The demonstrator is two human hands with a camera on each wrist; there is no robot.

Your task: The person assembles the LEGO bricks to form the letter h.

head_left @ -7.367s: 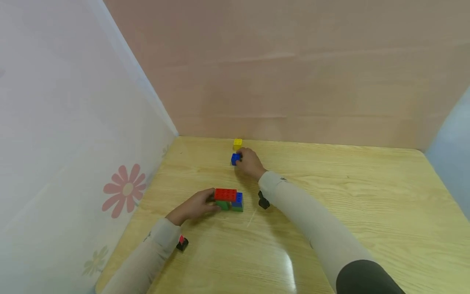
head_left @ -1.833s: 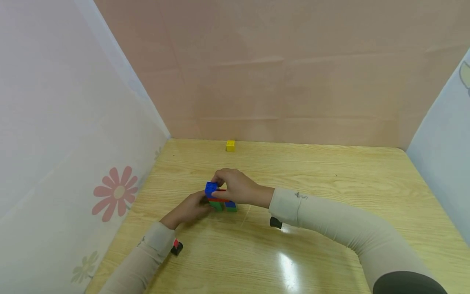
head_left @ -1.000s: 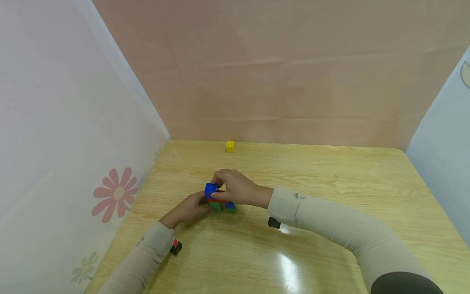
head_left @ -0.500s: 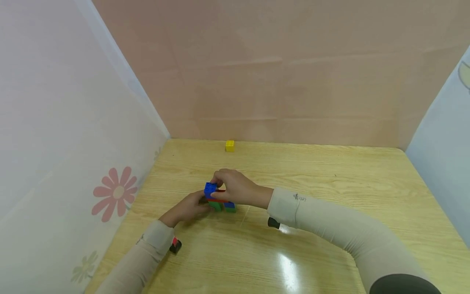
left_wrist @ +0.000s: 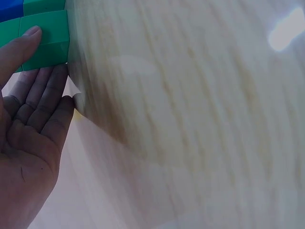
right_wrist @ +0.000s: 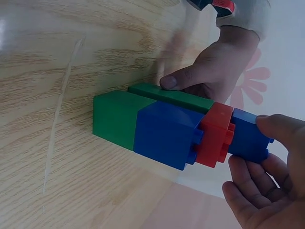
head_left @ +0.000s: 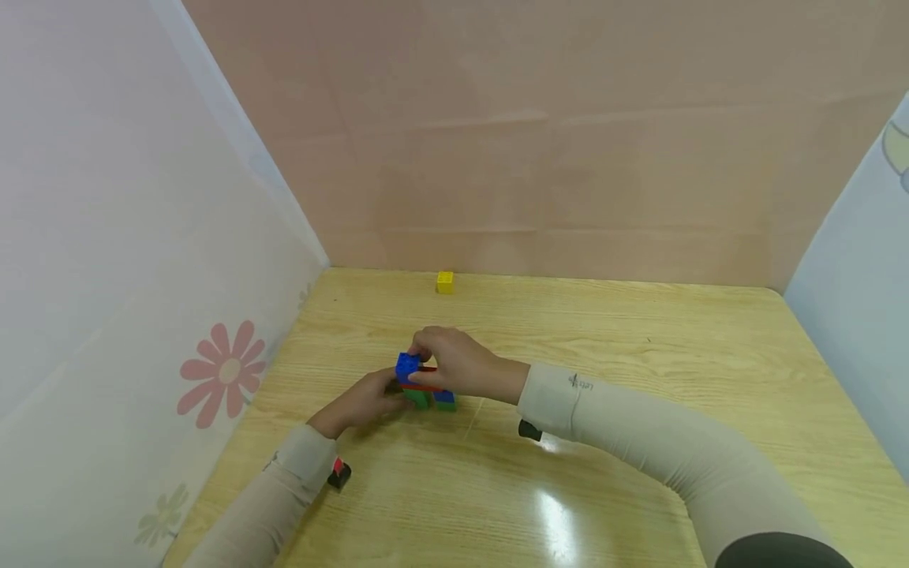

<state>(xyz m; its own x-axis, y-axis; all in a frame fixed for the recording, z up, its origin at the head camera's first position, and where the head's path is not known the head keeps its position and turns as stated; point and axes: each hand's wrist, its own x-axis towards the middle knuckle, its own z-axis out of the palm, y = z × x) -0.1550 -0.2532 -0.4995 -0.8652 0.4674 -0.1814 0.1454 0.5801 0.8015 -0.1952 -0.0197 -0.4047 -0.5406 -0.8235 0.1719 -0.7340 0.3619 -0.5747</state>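
Toy building bricks form a small bridge on the table. A red brick [right_wrist: 214, 136] spans a green pillar [right_wrist: 159, 94] and a second pillar made of a blue brick [right_wrist: 164, 136] over a green brick [right_wrist: 116, 119]. My left hand [head_left: 362, 404] holds the green pillar, thumb on one side and fingers behind; the left wrist view shows the thumb on its green face [left_wrist: 50, 47]. My right hand [head_left: 458, 363] pinches a small blue brick [head_left: 407, 368] between thumb and fingers. That brick sits against the studs at the red brick's left end; whether it is fully pressed down I cannot tell.
A yellow brick [head_left: 444, 282] lies near the table's back edge, beyond the bridge. The wooden table [head_left: 604, 331] extends to the right. A patterned wall [head_left: 142, 237] borders the left side, and a brownish wall [head_left: 497, 158] the back. Dark wrist devices show under both sleeves.
My right hand has brought the small blue brick from beside the yellow one onto the red brick's left end. Over the last second both hands hold nearly still.
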